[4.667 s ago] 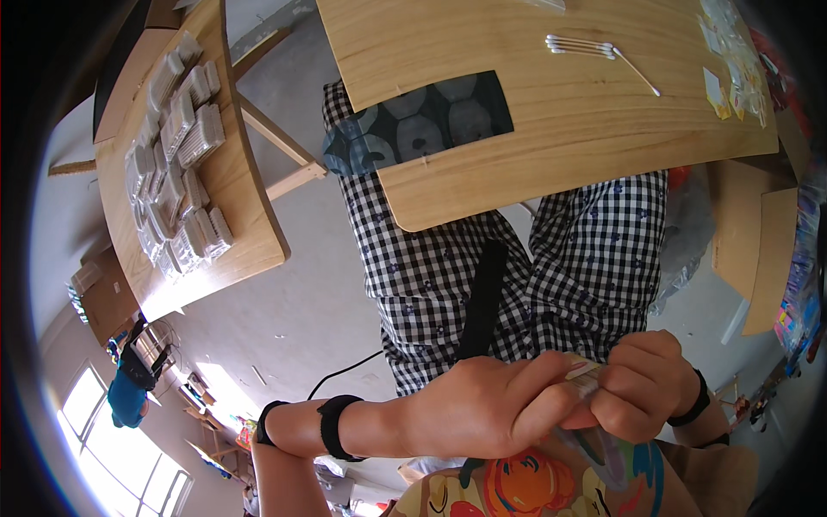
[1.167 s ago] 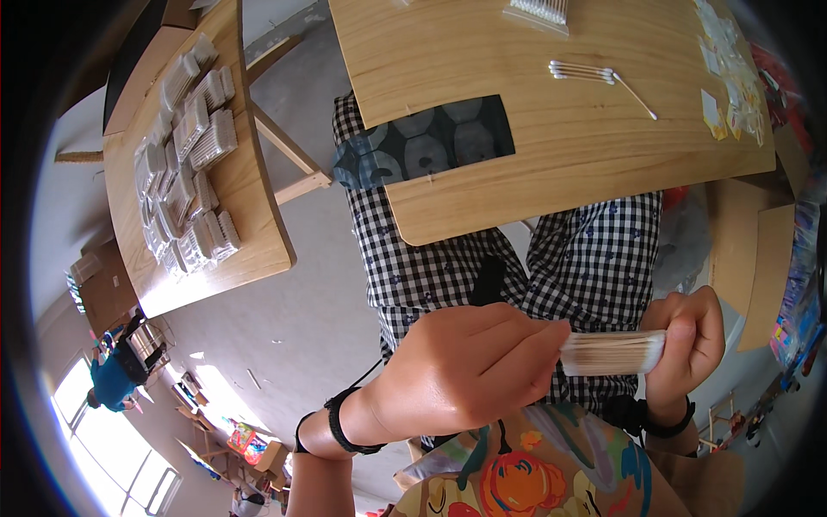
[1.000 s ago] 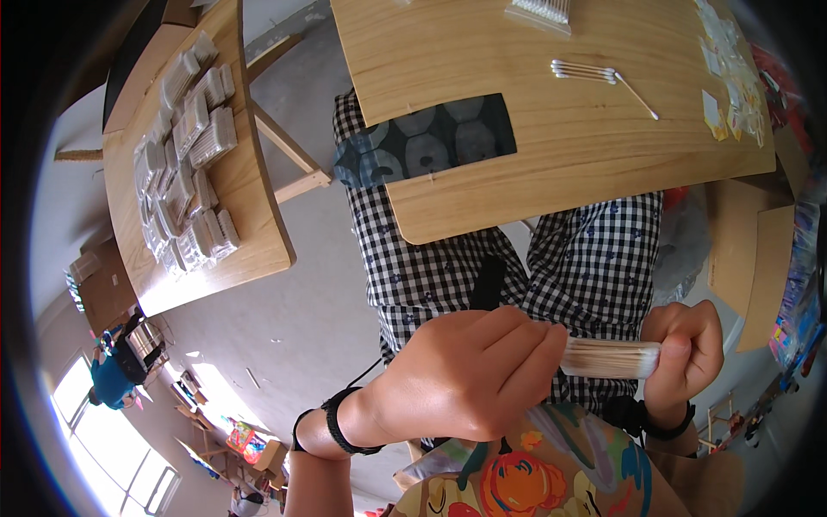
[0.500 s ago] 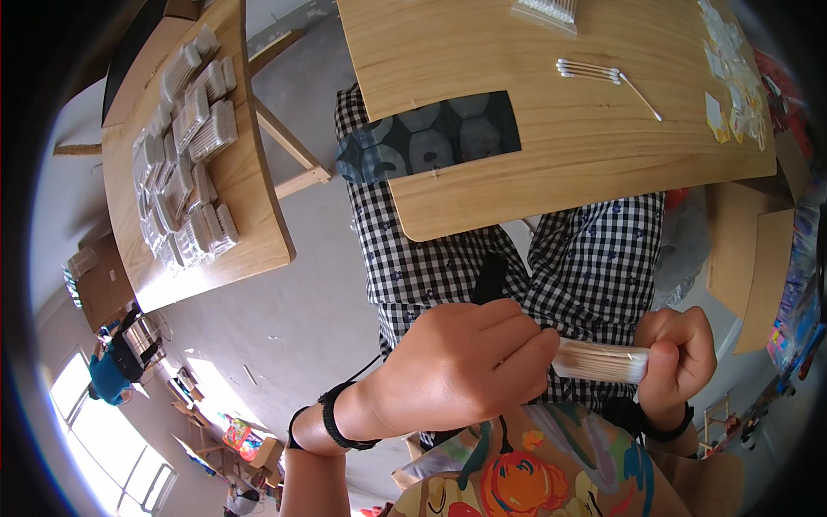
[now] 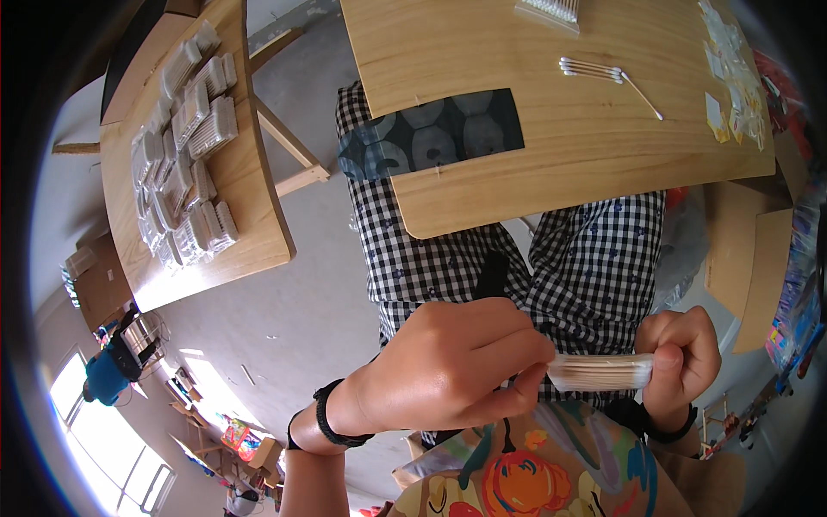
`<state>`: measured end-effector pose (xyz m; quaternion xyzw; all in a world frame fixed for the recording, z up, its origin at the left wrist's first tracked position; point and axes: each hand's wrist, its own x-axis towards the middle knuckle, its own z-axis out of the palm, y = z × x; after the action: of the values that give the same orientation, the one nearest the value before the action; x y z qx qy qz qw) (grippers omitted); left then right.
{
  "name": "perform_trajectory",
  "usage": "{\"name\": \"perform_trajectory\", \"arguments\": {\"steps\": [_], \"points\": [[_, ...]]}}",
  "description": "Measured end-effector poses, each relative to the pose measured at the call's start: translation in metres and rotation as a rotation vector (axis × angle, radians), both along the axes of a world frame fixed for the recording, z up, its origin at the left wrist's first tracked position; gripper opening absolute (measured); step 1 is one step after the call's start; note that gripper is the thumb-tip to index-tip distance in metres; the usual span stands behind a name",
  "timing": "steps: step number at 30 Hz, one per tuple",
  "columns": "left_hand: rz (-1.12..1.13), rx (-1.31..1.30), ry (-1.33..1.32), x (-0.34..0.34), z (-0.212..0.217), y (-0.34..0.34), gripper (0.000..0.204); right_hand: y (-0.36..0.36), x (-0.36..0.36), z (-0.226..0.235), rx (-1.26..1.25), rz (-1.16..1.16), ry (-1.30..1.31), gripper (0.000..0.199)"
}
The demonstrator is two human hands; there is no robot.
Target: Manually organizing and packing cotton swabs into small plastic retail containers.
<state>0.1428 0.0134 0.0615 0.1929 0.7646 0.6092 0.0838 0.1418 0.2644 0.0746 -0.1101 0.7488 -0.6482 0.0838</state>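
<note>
Fingers of the left hand [image 5: 461, 362] and right hand [image 5: 687, 358] closed on opposite ends of a clear plastic packet of cotton swabs [image 5: 599, 372], held crosswise before the body; slender pale sticks, fluffy white tips toward the right end. Beyond: checked fabric trousers [image 5: 431, 267]. Wood-grain table [image 5: 620, 164], rounded corner, bears a dark translucent film sheet [image 5: 457, 138] overhanging its left edge. Farther: loose double-tipped swabs [image 5: 591, 69]; clear bag [image 5: 551, 12] containing swabs. Side table [image 5: 258, 246]: heaped transparent packets [image 5: 183, 164].

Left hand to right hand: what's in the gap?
Head view: a clear packet of cotton swabs spans it, one end at the left hand's fingers, the other gripped by the right hand.
</note>
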Motion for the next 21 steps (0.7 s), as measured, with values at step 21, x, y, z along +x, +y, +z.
{"name": "perform_trajectory", "arguments": {"steps": [21], "points": [[-0.180,0.619,-0.920,0.005,-0.002,-0.003,0.036,0.008,-0.007,0.017,0.058,0.294,0.356,0.052]]}}
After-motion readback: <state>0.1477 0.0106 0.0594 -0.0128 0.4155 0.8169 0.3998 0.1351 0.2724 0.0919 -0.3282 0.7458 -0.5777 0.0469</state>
